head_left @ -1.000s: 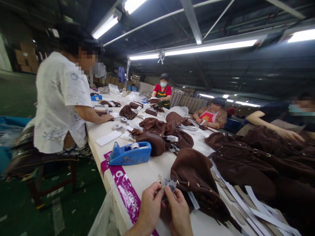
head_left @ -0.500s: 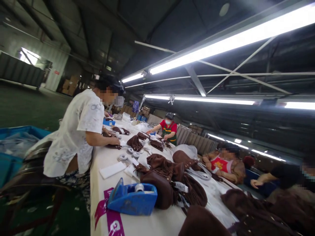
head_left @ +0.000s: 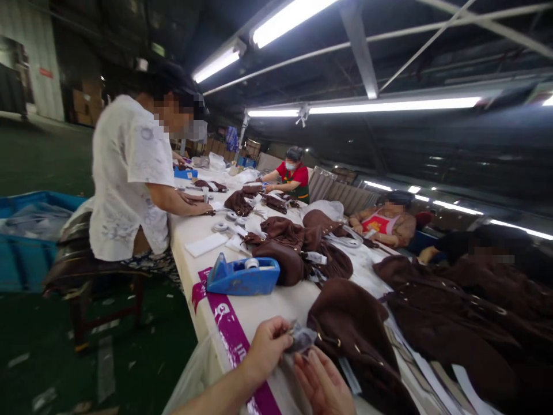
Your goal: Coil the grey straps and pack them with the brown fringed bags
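My left hand [head_left: 265, 349] is closed in a pinch on a small crumpled clear wrapper [head_left: 301, 339] at the near edge of the long white table [head_left: 194, 233]. Just below it, my right hand [head_left: 323, 383] lies palm up with its fingers apart, close under the wrapper and holding nothing I can see. A brown suede bag [head_left: 352, 334] lies right beside both hands. A blue tape dispenser [head_left: 242, 275] stands on the table a little farther off.
More brown bags [head_left: 294, 248] and a heap of brown suede [head_left: 466, 305] cover the table's middle and right. A person in a white shirt [head_left: 129, 178] sits on a stool at the left; other workers sit farther along. A blue bin [head_left: 26, 242] stands on the floor.
The camera swung up, losing my hands, then came back down. My right hand has let go of the wrapper and turned palm up; my left still pinches it.
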A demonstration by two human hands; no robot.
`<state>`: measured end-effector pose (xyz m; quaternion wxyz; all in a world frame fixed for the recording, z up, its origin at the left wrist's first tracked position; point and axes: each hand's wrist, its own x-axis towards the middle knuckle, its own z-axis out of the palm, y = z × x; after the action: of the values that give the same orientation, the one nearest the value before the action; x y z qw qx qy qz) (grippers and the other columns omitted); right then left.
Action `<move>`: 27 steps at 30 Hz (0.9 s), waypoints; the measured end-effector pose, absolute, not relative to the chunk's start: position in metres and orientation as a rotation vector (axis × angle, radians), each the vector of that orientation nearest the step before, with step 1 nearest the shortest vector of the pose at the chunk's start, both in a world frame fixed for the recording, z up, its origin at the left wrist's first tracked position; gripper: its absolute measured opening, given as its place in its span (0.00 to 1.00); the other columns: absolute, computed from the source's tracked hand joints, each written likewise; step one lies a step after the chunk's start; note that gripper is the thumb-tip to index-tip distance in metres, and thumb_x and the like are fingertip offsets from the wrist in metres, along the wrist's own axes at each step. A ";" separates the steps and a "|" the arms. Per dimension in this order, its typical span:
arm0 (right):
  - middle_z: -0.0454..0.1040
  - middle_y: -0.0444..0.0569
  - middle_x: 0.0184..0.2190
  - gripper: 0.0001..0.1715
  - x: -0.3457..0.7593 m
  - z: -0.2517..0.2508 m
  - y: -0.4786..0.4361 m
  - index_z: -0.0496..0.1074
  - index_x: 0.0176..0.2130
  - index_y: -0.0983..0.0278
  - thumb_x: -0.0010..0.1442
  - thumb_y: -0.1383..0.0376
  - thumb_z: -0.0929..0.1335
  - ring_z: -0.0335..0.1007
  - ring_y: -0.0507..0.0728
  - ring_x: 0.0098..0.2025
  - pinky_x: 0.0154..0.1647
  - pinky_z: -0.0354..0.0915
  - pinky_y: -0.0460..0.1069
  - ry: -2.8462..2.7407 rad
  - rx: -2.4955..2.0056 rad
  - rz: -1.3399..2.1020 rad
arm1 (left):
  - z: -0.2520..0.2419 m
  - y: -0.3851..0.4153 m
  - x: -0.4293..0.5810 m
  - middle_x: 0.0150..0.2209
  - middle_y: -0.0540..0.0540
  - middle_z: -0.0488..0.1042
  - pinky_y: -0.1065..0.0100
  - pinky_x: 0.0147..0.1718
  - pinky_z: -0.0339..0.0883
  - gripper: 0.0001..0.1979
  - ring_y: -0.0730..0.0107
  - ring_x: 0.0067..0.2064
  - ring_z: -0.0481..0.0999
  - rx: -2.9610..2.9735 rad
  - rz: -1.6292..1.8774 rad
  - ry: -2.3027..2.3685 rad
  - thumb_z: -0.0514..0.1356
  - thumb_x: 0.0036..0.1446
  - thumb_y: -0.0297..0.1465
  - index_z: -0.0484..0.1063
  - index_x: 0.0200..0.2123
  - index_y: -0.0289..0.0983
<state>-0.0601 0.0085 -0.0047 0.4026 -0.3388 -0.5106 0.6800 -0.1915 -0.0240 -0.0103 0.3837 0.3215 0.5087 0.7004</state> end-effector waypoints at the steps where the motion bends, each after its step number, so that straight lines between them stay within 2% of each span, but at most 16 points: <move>1: 0.78 0.52 0.39 0.31 -0.058 -0.004 0.008 0.71 0.41 0.63 0.41 0.53 0.78 0.76 0.64 0.42 0.44 0.72 0.56 -1.238 -0.849 1.724 | -0.008 -0.025 -0.193 0.19 0.56 0.61 0.73 0.19 0.47 0.15 0.79 0.20 0.56 0.817 1.764 1.289 0.64 0.41 0.41 0.68 0.26 0.35; 3: 0.78 0.52 0.39 0.37 -0.055 -0.001 0.006 0.70 0.44 0.62 0.35 0.57 0.80 0.76 0.64 0.43 0.43 0.72 0.55 -1.223 -0.801 1.672 | -0.004 -0.026 -0.195 0.19 0.56 0.62 0.73 0.19 0.46 0.15 0.79 0.19 0.55 0.815 1.749 1.266 0.63 0.40 0.39 0.68 0.27 0.35; 5: 0.78 0.51 0.38 0.38 -0.053 0.002 0.007 0.70 0.46 0.60 0.37 0.57 0.80 0.77 0.62 0.41 0.43 0.71 0.54 -1.331 -0.760 1.579 | -0.002 -0.027 -0.197 0.19 0.56 0.61 0.74 0.20 0.46 0.13 0.80 0.20 0.54 0.830 1.745 1.240 0.63 0.40 0.38 0.68 0.27 0.35; 7: 0.78 0.51 0.36 0.31 -0.052 0.004 0.011 0.72 0.45 0.61 0.42 0.56 0.78 0.77 0.61 0.39 0.43 0.71 0.52 -1.537 -0.752 1.480 | -0.002 -0.027 -0.198 0.19 0.56 0.61 0.74 0.21 0.47 0.12 0.79 0.21 0.55 0.848 1.751 1.214 0.63 0.40 0.36 0.67 0.26 0.35; 11: 0.78 0.50 0.32 0.11 -0.051 0.015 0.022 0.78 0.33 0.60 0.52 0.56 0.72 0.74 0.60 0.36 0.40 0.69 0.50 -1.996 -0.696 1.097 | -0.005 -0.024 -0.201 0.20 0.56 0.61 0.73 0.25 0.49 0.09 0.78 0.24 0.58 0.841 1.768 1.178 0.61 0.39 0.33 0.66 0.25 0.35; 13: 0.78 0.50 0.32 0.09 -0.052 0.024 0.028 0.79 0.31 0.58 0.56 0.59 0.69 0.73 0.60 0.36 0.41 0.67 0.51 -2.157 -0.626 0.854 | -0.005 -0.024 -0.203 0.20 0.55 0.62 0.73 0.26 0.50 0.09 0.77 0.25 0.59 0.855 1.741 1.171 0.61 0.38 0.32 0.67 0.25 0.35; 16: 0.77 0.51 0.44 0.09 -0.058 0.036 0.039 0.80 0.31 0.54 0.56 0.61 0.68 0.70 0.63 0.46 0.49 0.63 0.55 -2.291 -0.585 0.574 | -0.001 -0.027 -0.205 0.21 0.54 0.64 0.72 0.27 0.52 0.07 0.75 0.25 0.60 0.953 1.654 1.167 0.60 0.40 0.32 0.69 0.26 0.34; 17: 0.76 0.50 0.47 0.08 -0.061 0.039 0.043 0.80 0.30 0.54 0.56 0.62 0.69 0.68 0.64 0.49 0.50 0.62 0.56 -2.312 -0.583 0.547 | 0.001 -0.028 -0.206 0.21 0.54 0.65 0.72 0.27 0.53 0.07 0.75 0.25 0.61 1.005 1.629 1.175 0.59 0.42 0.32 0.69 0.26 0.34; 19: 0.76 0.49 0.47 0.09 -0.067 0.042 0.048 0.80 0.29 0.54 0.56 0.63 0.68 0.69 0.63 0.48 0.49 0.62 0.55 -2.349 -0.550 0.636 | 0.005 -0.032 -0.207 0.22 0.53 0.66 0.71 0.29 0.55 0.06 0.74 0.26 0.62 1.110 1.601 1.214 0.57 0.45 0.32 0.70 0.25 0.34; 23: 0.78 0.48 0.35 0.10 -0.075 0.042 0.051 0.80 0.31 0.56 0.58 0.63 0.67 0.73 0.58 0.38 0.40 0.65 0.49 -2.332 -0.483 0.909 | 0.004 -0.036 -0.209 0.23 0.52 0.67 0.72 0.31 0.58 0.06 0.72 0.29 0.64 1.219 1.584 1.293 0.53 0.45 0.28 0.70 0.26 0.35; 27: 0.78 0.48 0.32 0.10 -0.079 0.039 0.049 0.80 0.30 0.57 0.57 0.61 0.68 0.73 0.59 0.35 0.38 0.65 0.48 -2.220 -0.525 0.916 | 0.000 -0.036 -0.210 0.26 0.51 0.68 0.71 0.33 0.59 0.08 0.71 0.30 0.65 1.209 1.584 1.297 0.54 0.47 0.29 0.72 0.29 0.35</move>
<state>-0.0794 0.0489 0.0392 0.3351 -0.2010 -0.8508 0.3512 -0.2100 -0.0357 0.0002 0.3727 0.4718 0.5061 0.6183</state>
